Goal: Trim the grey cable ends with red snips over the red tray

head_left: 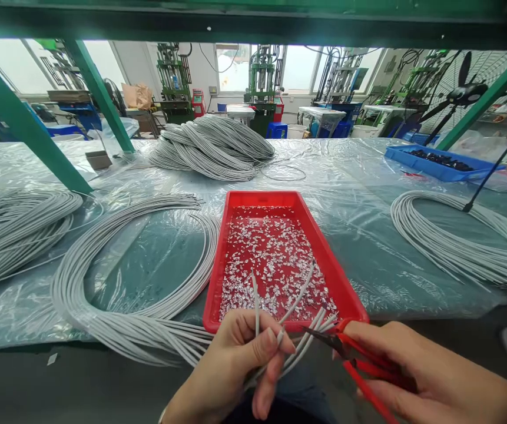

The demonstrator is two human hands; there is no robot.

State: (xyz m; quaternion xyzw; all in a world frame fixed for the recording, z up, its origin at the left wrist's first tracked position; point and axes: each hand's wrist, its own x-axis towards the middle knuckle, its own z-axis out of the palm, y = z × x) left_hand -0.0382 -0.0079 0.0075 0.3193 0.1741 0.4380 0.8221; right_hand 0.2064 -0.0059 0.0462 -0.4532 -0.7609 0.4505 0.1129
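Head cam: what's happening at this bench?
The left hand pinches a fanned bunch of thin grey cable ends above the near edge of a red plastic tray strewn with silvery scraps. The right hand holds red-handled snips, blade tips at the cable ends. Loose grey cable coils lie on the plastic-covered bench either side.

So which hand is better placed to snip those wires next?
Probably the right hand: it holds the red scissors, blades pointing at the grey wire ends that the left hand pinches by the red tray.
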